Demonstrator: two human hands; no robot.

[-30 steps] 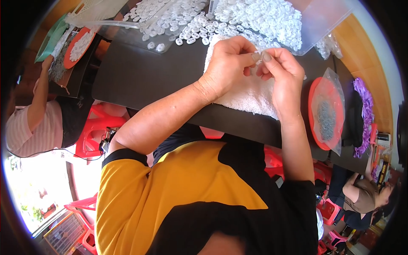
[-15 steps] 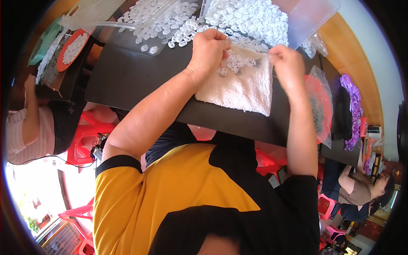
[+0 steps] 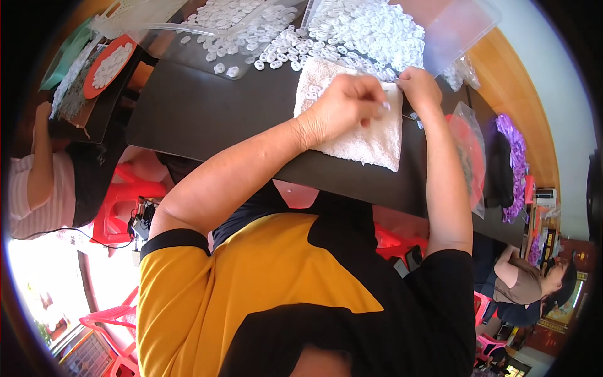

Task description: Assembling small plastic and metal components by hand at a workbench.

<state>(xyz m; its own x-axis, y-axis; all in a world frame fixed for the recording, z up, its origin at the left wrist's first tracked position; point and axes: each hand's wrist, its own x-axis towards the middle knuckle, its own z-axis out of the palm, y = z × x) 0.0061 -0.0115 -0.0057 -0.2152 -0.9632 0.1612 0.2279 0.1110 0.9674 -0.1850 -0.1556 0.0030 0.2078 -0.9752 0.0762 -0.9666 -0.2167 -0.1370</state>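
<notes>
Left hand (image 3: 349, 105) has swung over mid-cloth (image 3: 370, 149), seemingly pinching a blurred white piece (image 3: 385, 106): handling apparently continues. Right hand (image 3: 422, 93) curled, grip unclear.

left hand (image 3: 345, 103) partly blurred, clear bin (image 3: 463, 36) cropped

On the worktop (image 3: 195, 107), the cloth (image 3: 377, 151) is lying near the front edge, with pieces (image 3: 311, 93) resting on it and more pieces (image 3: 367, 31) spreading behind it into a tub (image 3: 461, 41) at the back and a tray (image 3: 182, 56) at the back left. To the cloth's right, a plate (image 3: 461, 135) is sitting with a bag (image 3: 480, 196) lying over it, and a garland (image 3: 514, 169) is lying farther right. At the far left, a dish (image 3: 93, 92) is resting on a second worktop (image 3: 103, 125).
</notes>
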